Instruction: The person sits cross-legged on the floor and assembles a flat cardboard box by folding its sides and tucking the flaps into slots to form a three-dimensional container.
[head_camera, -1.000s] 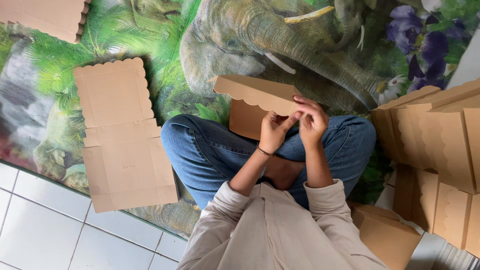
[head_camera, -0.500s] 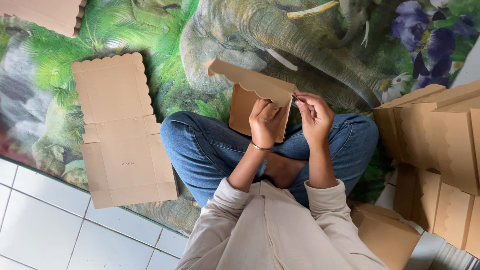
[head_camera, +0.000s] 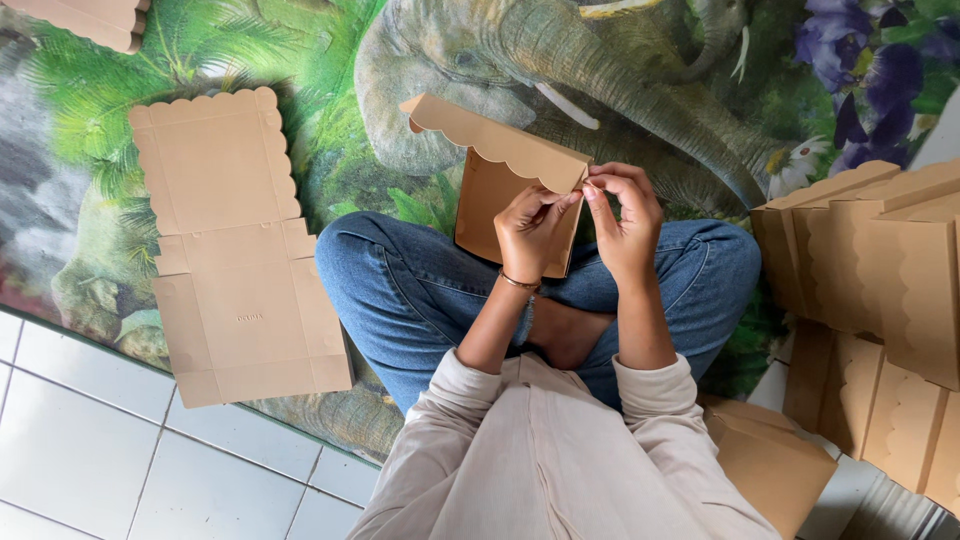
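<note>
The half-folded brown card box (head_camera: 500, 190), with a scalloped flap, stands over the person's crossed legs, looking light, thin and easily creased. The left hand (head_camera: 530, 232) closes on its panel edge; the right hand (head_camera: 622, 222) pinches the flap corner just beside it. Grips near the fold lines seem safest.

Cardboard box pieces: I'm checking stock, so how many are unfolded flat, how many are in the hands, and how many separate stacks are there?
Flat unfolded box blank on the mat: 1
Box being folded, held by left hand and right hand: 1
Stacks of boxes: 2, right stack, top-left stack
Total: 4
</note>
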